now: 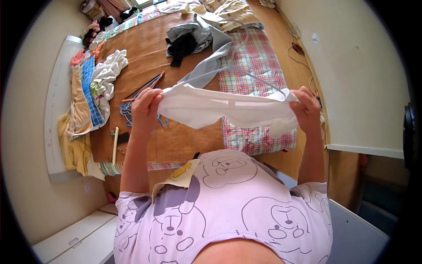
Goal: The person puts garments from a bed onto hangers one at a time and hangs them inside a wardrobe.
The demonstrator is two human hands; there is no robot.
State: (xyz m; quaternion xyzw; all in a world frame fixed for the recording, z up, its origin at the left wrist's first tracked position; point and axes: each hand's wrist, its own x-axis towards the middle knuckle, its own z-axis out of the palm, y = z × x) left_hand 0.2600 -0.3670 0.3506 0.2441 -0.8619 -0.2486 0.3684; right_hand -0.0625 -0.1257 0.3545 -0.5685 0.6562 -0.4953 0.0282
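A white garment is stretched sideways in front of my chest, above the bed. My left hand is closed on one upper corner of it, and my right hand grips the opposite corner. The pale hanger rises from the garment's top edge, its bars sloping up to a hook that points away from me. Whether my fingers also hold the hanger's ends is hidden by the cloth. Below and beyond my left hand, blue hangers lie on the brown mat.
Grey clothes and a black cloth lie farther up the bed. A plaid quilt covers its right side. White cloth is heaped at the left. A wall stands right, with cables along the floor.
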